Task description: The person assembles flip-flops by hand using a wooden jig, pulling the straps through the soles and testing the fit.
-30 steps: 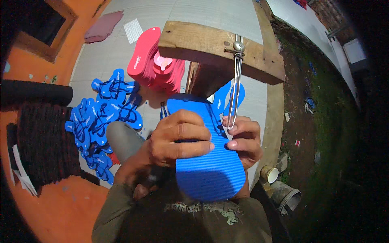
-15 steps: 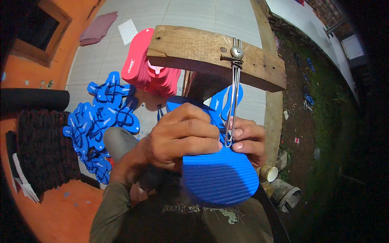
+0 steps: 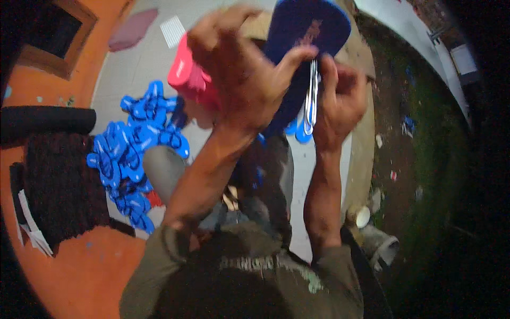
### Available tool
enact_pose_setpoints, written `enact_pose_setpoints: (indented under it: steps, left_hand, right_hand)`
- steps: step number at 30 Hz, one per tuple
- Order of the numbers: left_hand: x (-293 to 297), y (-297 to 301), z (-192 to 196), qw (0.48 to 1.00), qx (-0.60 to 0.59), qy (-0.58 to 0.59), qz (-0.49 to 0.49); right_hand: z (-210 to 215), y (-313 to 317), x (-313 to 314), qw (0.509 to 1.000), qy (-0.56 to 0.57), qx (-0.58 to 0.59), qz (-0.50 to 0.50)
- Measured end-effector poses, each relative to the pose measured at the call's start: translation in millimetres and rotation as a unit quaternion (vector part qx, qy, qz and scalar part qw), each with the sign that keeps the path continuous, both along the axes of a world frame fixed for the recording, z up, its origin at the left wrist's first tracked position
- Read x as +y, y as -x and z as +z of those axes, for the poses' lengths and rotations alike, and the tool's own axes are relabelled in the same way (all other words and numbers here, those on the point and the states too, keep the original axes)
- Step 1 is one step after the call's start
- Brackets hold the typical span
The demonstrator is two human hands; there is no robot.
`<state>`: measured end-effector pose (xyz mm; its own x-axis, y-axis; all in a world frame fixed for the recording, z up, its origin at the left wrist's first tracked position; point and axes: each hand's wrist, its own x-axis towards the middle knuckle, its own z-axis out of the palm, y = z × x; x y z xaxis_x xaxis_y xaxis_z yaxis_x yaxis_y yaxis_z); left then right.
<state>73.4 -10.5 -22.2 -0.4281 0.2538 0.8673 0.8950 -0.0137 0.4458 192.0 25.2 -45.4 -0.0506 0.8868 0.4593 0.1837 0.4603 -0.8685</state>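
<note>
My left hand [image 3: 239, 74] and my right hand [image 3: 340, 95] are both raised high, gripping a dark blue sandal sole [image 3: 305, 26] held upright between them. A thin metal wire hook [image 3: 311, 98] hangs down between the two hands, right by the fingers of my right hand. The frame is blurred by motion, so the exact finger grip is hard to see. A wooden beam [image 3: 361, 58] lies behind the hands and is mostly hidden by them.
A stack of pink sandal soles [image 3: 186, 77] stands behind my left hand. A heap of blue sandal straps [image 3: 130, 154] lies on the pale floor at left. A dark mat [image 3: 58, 186] and orange floor are further left; cans [image 3: 364, 215] and litter at right.
Both hands have lifted the blue sole from lap height up toward the beam, turning it from flat to upright. The wire hook stays between the hands.
</note>
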Motion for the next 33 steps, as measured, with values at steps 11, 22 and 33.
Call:
enact_pose_setpoints:
  steps: [11,22,33]
  left_hand:
    - [-99.2,-2.0,-156.0,0.737,-0.519,0.25,-0.353]
    - [-188.0,11.2,-107.1,0.447,-0.669,0.187,-0.563]
    - [-103.6,34.8,-32.1,0.897,-0.385,0.095,-0.193]
  right_hand:
    - [-120.2,-3.9,-110.5,0.944,0.181,-0.19,0.2]
    - [-66.7,-125.2,-134.4,0.926,0.272,-0.155,0.211]
    - [-36.3,-72.0,-73.4,0.85,0.254,0.442,0.133]
